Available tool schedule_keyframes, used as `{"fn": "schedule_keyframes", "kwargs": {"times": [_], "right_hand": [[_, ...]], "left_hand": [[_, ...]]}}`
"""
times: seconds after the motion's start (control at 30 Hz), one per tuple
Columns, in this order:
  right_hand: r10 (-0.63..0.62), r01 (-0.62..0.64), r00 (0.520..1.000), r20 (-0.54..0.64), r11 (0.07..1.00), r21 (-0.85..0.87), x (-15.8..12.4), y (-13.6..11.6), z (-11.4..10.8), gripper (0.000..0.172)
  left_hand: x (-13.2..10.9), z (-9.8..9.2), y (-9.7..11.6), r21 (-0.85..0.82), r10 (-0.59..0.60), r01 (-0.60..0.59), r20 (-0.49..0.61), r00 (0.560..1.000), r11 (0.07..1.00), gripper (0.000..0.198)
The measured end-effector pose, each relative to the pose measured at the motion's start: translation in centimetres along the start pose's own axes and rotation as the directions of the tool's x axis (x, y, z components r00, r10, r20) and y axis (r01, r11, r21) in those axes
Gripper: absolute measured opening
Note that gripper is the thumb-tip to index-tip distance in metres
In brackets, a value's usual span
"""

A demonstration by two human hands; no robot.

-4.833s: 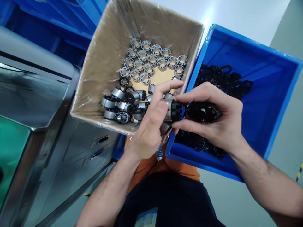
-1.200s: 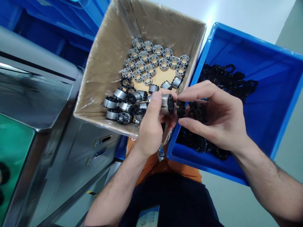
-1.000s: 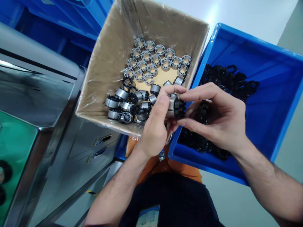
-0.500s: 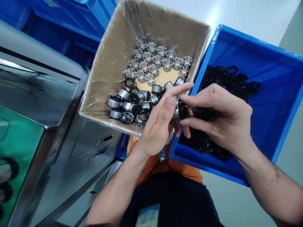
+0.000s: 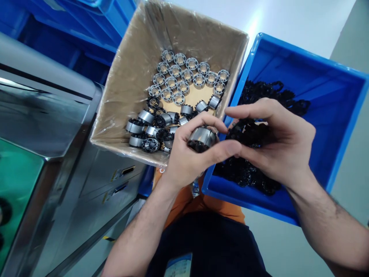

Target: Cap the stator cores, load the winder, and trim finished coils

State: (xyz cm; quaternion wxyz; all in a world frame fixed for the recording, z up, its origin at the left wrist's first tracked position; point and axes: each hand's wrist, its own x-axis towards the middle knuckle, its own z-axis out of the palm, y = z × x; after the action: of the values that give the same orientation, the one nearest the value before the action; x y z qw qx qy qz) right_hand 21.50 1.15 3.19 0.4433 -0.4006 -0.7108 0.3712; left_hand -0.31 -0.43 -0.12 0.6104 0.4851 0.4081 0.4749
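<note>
Head view: a metal ring [image 5: 202, 136] with black end pieces is held in the left hand [image 5: 184, 163], its fingers and thumb curled around it, above the near right corner of a plastic-lined cardboard box [image 5: 122, 90]. Several black parts [image 5: 248, 132] are gripped by the right hand [image 5: 288, 148], closed around them over a blue bin [image 5: 319, 142] where more are heaped; whether the 2 hands touch cannot be told. Inside the box, bare metal rings [image 5: 199, 86] are arranged in rows, with black-ended rings [image 5: 146, 116] piled nearer the person
</note>
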Motion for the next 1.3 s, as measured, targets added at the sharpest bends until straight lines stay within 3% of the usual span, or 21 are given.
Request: {"fn": "schedule_keyframes", "kwargs": {"times": [0.1, 0.2, 0.3, 0.43, 0.57, 0.73, 0.8, 0.9, 1.0, 1.07, 1.13, 1.3], "right_hand": [[0.011, -0.011, 0.999, 0.033, 1.000, 0.002, 0.2, -0.3, -0.2, 0.045], [0.068, -0.074, 0.992, 0.102, 0.996, 0.049, 0.4, -0.5, -0.3, 0.053], [0.119, -0.136, 0.986, 0.120, 0.980, 0.146, 0.3, -0.4, -0.1, 0.051], [0.235, -0.233, 0.972, 0.017, 0.951, 0.203, -0.3, -0.2, 0.7, 0.047], [0.187, -0.176, 0.976, -0.115, 0.980, 0.096, -0.9, -0.2, 1.4, 0.026], [0.185, -0.161, 0.979, -0.081, 0.957, 0.240, -0.5, -0.5, 1.7, 0.011], [0.182, -0.161, 0.982, -0.058, 0.951, 0.263, -0.4, -0.5, 1.7, 0.019], [0.208, -0.191, 0.978, -0.018, 0.927, 0.324, -0.3, -0.3, 1.6, 0.044], [0.243, -0.230, 0.970, -0.001, 0.918, 0.324, -0.3, 0.0, 1.4, 0.055], [0.240, -0.220, 0.970, -0.022, 0.920, 0.325, -0.3, 0.0, 1.3, 0.060], [0.222, -0.197, 0.974, -0.043, 0.928, 0.318, -0.4, -0.1, 1.3, 0.058], [0.154, -0.141, 0.987, -0.035, 0.958, 0.249, -0.7, -0.1, 1.5, 0.061]], "left_hand": [[0.0, 0.0, 0.3, 0.132, 0.019, -0.016, -0.022, 1.000, 0.991, 0.037], [-0.2, 0.2, 0.5, 0.142, -0.006, 0.019, -0.093, 0.996, 0.990, 0.036], [-0.4, 0.6, 0.8, 0.208, 0.057, -0.024, -0.153, 0.987, 0.978, 0.030], [-0.5, 1.2, 1.1, 0.354, 0.162, -0.056, -0.277, 0.947, 0.933, 0.028], [-0.6, 1.6, 1.0, 0.371, 0.153, -0.022, -0.330, 0.932, 0.929, 0.028], [-0.8, 1.7, 0.7, 0.317, 0.130, -0.012, -0.352, 0.927, 0.948, 0.022], [-0.8, 1.6, 0.7, 0.319, 0.135, -0.016, -0.352, 0.926, 0.947, 0.021], [-0.6, 1.3, 0.8, 0.291, 0.131, -0.033, -0.322, 0.938, 0.956, 0.024], [0.0, 0.5, 0.9, 0.024, -0.035, 0.041, -0.211, 0.977, 0.999, 0.027], [0.2, 0.1, 0.8, -0.160, -0.165, 0.148, -0.103, 0.981, 0.976, 0.038], [0.2, 0.0, 0.6, -0.214, -0.226, 0.216, -0.026, 0.974, 0.953, 0.042], [-0.3, 0.3, -0.3, -0.252, -0.144, 0.148, 0.035, 0.989, 0.956, 0.053]]}}
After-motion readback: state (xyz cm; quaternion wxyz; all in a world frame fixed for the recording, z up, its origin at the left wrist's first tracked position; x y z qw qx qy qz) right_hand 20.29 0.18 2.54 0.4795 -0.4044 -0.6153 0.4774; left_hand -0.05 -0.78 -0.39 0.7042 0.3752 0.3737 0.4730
